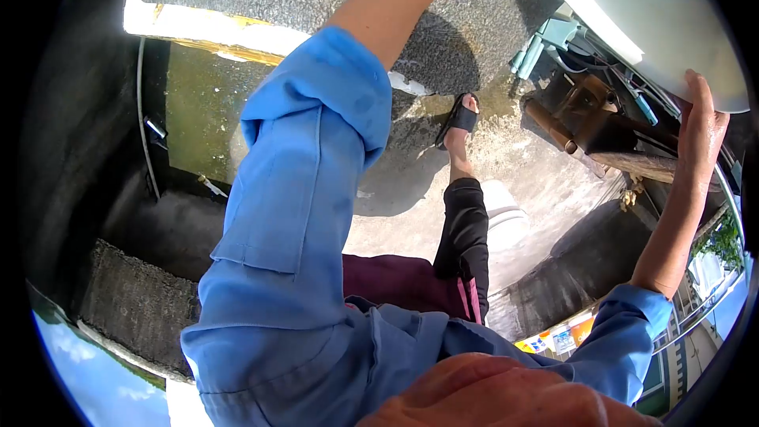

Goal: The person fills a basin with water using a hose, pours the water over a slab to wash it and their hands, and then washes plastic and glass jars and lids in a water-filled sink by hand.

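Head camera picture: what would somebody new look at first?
Probably the huge, smooth, curved white thing filling the top right, with the person's right hand at its lower edge. Next might come the bright blue rolled-up cloth sleeve, stretching up left of the middle. A black open-toed sandal also stands out, just above the middle.

A rusty brown pipe (551,125) lies beside teal plastic parts (545,43) on sunlit concrete ground (411,233). A white rounded object (504,209) sits near a black sandal (458,121); a thin pale hose (141,126) runs down the dark wall (87,142). Green leaves (721,243) show at the right edge.
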Available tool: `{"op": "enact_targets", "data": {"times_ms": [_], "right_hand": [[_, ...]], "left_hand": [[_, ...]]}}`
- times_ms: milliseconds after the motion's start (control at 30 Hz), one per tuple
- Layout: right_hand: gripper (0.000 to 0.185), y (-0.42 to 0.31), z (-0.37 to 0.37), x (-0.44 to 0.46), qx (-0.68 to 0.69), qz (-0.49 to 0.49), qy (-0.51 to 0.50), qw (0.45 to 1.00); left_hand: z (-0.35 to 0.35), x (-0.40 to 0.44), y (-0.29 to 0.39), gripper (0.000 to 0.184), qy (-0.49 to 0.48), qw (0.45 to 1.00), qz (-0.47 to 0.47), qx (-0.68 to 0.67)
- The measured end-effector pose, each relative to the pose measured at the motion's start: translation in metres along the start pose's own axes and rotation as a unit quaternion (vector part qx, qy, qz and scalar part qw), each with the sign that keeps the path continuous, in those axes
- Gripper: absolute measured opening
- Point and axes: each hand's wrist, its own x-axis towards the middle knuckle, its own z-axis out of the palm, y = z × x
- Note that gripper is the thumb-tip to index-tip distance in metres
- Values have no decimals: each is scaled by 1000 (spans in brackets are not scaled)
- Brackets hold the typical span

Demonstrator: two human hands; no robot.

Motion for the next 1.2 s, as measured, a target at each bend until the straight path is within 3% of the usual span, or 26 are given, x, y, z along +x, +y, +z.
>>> {"op": "enact_targets", "data": {"times_ms": [67, 133, 233, 333, 367, 433, 467, 533, 733, 800, 867, 933, 967, 1000, 1067, 1100, 1133, 1167, 1200], "right_hand": [[26, -5, 4, -1, -38, -26, -11, 999], [28, -10, 12, -7, -35, -35, -12, 999], [29, -15, 29, -19, -25, -57, -3, 998], [34, -2, 37, -29, 33, 17, -47, 998], [34, -1, 42, -36, 13, 9, -51, 999], [34, -1, 49, -52, -34, -12, -71, 997], [31, -4, 54, -61, -41, -41, -75, 996], [27, -17, 68, -78, -29, -85, -64, 994], [20, -57, 122, -92, 19, -173, -15, 985], [18, -74, 132, -85, -28, -265, 10, 964], [47, -92, 131, -79, -68, -291, -17, 954], [53, -120, 123, -82, -153, -370, 24, 916], [57, -134, 120, -84, -193, -406, 50, 892], [58, -139, 111, -85, -220, -408, 61, 884], [60, -152, 91, -92, -256, -368, 65, 892], [60, -153, 77, -96, -254, -340, 72, 902], [59, -151, 63, -102, -289, -313, 87, 900], [58, -158, 51, -112, -319, -238, 91, 913], [59, -155, 37, -121, -308, -237, 73, 919]], "left_hand": [[-7, -21, 26, 51, -9, 997, 66, -24], [-10, -40, 57, 52, -75, 996, 37, 13], [2, -81, 75, 47, -35, 989, 21, 140], [-3, -111, 64, 49, -78, 995, 14, 55], [-10, -121, 54, 48, -102, 992, -4, 80], [-20, -146, 14, 45, -3, 997, -34, 73], [-56, -156, -6, 43, -3, 980, -74, 186], [-83, -164, -65, 42, 53, 969, -152, 189], [-189, -199, -235, 44, -39, 891, -386, 237], [-213, -223, -259, 45, -76, 869, -427, 239], [-244, -249, -270, 47, -130, 839, -493, 190], [-238, -326, -290, 41, -115, 828, -516, 190], [-242, -355, -294, 41, -151, 809, -546, 159], [-247, -384, -292, 42, -186, 788, -573, 123], [-241, -455, -278, 41, -142, 802, -574, 81], [-259, -464, -246, 54, -172, 746, -644, 20], [-266, -488, -228, 76, -146, 749, -643, -71], [-264, -518, -213, 84, -133, 764, -629, -55], [-267, -542, -200, 83, -140, 736, -658, -82]]}}
